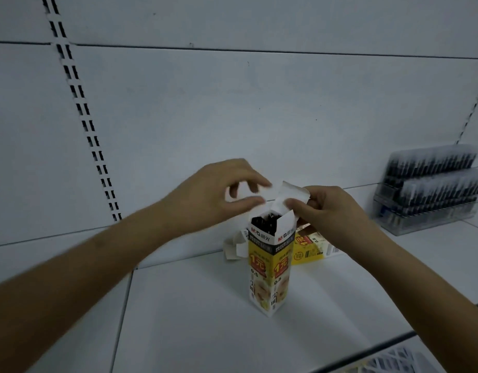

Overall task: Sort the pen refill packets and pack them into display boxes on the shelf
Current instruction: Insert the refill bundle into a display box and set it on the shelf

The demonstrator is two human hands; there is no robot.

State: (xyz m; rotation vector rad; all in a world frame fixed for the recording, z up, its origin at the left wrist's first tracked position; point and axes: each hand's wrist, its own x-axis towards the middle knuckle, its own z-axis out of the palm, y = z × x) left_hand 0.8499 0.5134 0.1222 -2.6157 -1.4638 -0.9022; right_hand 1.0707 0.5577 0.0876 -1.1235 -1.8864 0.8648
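White metal shelf (194, 305) with a slotted back panel (232, 117) carries a yellow-and-white display box (270, 267) standing upright near the middle, top flaps (289, 195) open, dark refills showing inside. The left hand (219, 195) pinches one flap with curled fingers; the right hand (326, 211) pinches the other. Another yellow box (310, 249) lies behind, a clear refill rack (431, 189) by the right rear edge.

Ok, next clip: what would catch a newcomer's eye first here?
The tall yellow and white box standing upright mid-shelf, its top flaps open and dark refills showing inside. Both hands work at its top: the left hand pinches one white flap and the right hand pinches another. After that, the clear tray of dark refills at the far right of the shelf, and a second yellow box lying behind the first.
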